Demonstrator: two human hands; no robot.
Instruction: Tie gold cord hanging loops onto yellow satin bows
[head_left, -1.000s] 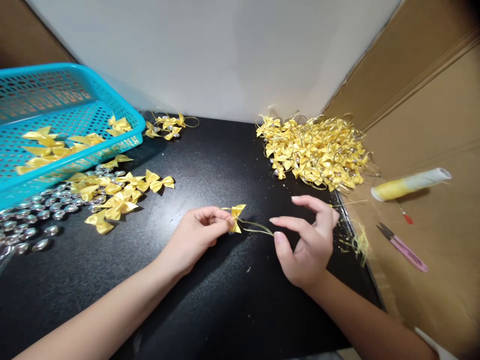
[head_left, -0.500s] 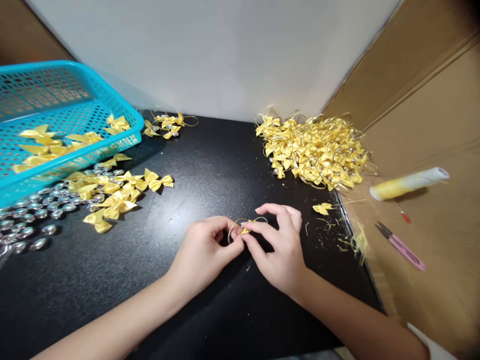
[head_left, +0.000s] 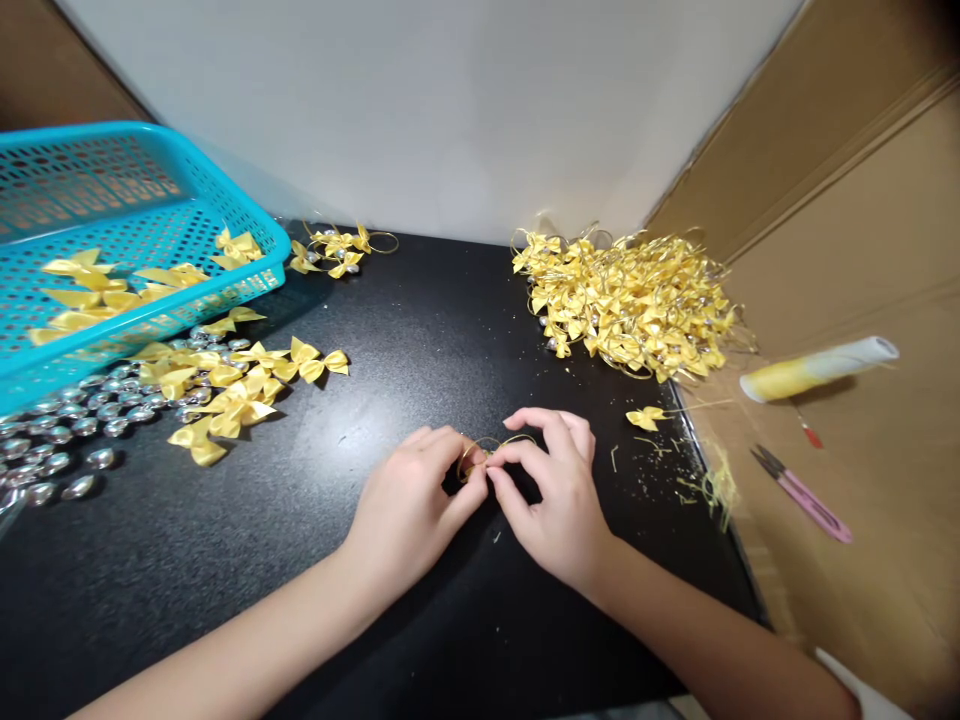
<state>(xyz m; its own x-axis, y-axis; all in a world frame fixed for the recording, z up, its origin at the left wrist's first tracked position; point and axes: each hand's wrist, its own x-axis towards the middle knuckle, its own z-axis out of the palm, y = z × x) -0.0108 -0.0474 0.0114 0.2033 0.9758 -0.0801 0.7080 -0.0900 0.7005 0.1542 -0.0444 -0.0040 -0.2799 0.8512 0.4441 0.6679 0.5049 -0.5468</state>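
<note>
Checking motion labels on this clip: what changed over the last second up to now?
The right hand moved left to meet the left hand; both now pinch the gold thread loop at the small yellow bow, which is mostly hidden. A single bow, covered by the right hand before, now shows by the table edge. The blue basket, loose bows, finished pile, spool and snips stayed put.
</note>
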